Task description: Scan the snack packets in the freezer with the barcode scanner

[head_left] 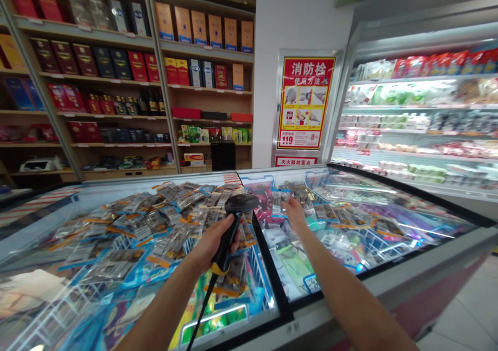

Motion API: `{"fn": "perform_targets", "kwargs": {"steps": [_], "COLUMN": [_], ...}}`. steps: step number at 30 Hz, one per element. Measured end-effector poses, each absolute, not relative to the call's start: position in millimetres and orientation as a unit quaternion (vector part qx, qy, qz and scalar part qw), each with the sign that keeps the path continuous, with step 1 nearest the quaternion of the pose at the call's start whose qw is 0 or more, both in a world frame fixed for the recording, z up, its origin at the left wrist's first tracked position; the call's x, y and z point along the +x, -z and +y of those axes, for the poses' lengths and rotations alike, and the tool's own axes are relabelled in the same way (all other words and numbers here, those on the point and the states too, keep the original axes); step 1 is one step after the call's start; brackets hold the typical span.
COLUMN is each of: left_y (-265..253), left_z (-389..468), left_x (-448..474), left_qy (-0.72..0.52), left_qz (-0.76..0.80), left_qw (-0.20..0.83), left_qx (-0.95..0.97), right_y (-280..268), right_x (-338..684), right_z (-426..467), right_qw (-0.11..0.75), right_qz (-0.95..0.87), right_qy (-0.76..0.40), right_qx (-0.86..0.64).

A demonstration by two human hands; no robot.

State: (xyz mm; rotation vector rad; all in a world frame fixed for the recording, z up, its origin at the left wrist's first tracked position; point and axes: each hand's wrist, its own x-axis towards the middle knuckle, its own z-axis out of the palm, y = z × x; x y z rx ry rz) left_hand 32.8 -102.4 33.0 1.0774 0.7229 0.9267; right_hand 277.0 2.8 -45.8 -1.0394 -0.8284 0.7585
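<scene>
My left hand is wrapped round the handle of a black and yellow barcode scanner, its head up and its cable hanging down toward me. Farther off to the right, my right hand grips the edge of a small clear snack packet with a blue border. Many similar packets with orange and blue edges lie heaped on the left glass of the chest freezer. A smaller row of packets lies on the right glass, beside my right hand.
Under the glass are white wire baskets and colourful bags. A black frame bar divides the two lids. Behind stand shelves of boxed goods, a red fire hydrant poster and a lit refrigerated display at right.
</scene>
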Motion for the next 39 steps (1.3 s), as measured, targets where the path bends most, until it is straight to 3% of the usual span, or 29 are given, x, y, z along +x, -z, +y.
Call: {"fn": "perform_targets", "kwargs": {"steps": [13,18,29,35,39], "left_y": [-34,-34,-38,-39,-40], "left_z": [-104,-102,-103,-102,-102], "left_x": [31,32,29,28,27], "left_qy": [-0.413,-0.416,-0.433,-0.432,-0.431], "left_qz": [0.304,0.327,0.347,0.357,0.371], "left_qw": [0.711,0.708,0.689,0.673,0.669], "left_qx": [0.481,0.467,0.466,0.484,0.479], "right_y": [47,48,35,23,25], "right_x": [276,284,333,357,373], "right_z": [3,3,-10,-25,-32], "right_qw": [0.733,0.718,0.483,0.337,0.299], "right_qz": [-0.371,-0.385,-0.422,-0.405,-0.375], "right_qy": [-0.328,-0.269,-0.013,0.061,0.11], "right_qx": [-0.465,-0.515,-0.767,-0.848,-0.871]}}
